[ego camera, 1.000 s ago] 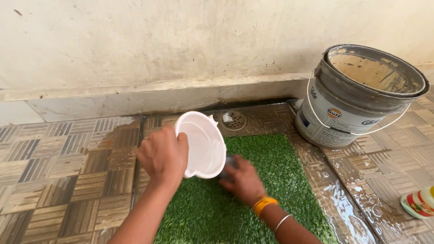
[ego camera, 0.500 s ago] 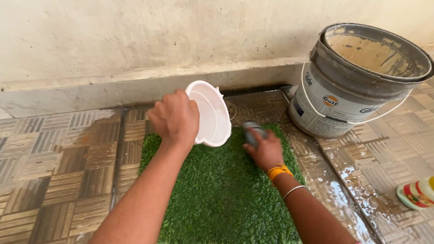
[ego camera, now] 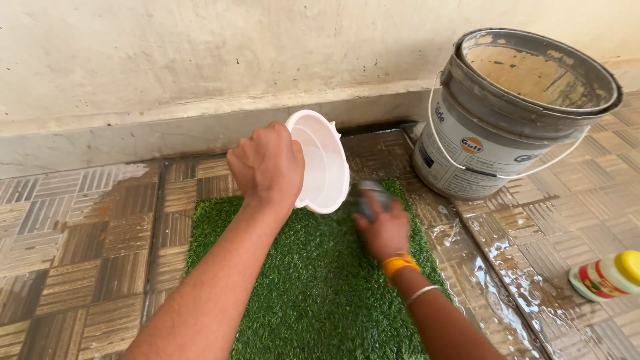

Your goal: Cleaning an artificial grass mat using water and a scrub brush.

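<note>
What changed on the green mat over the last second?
The right hand slid its grey scrubber up toward the mat's far right corner. The left hand kept the white bowl tipped above it. The bucket and bottle stayed put.

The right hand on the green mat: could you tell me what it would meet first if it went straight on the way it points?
The right hand points up the mat towards the wall. It would probably first meet the wet tiles past the mat's edge, then the wall base; depth is unclear.
</note>
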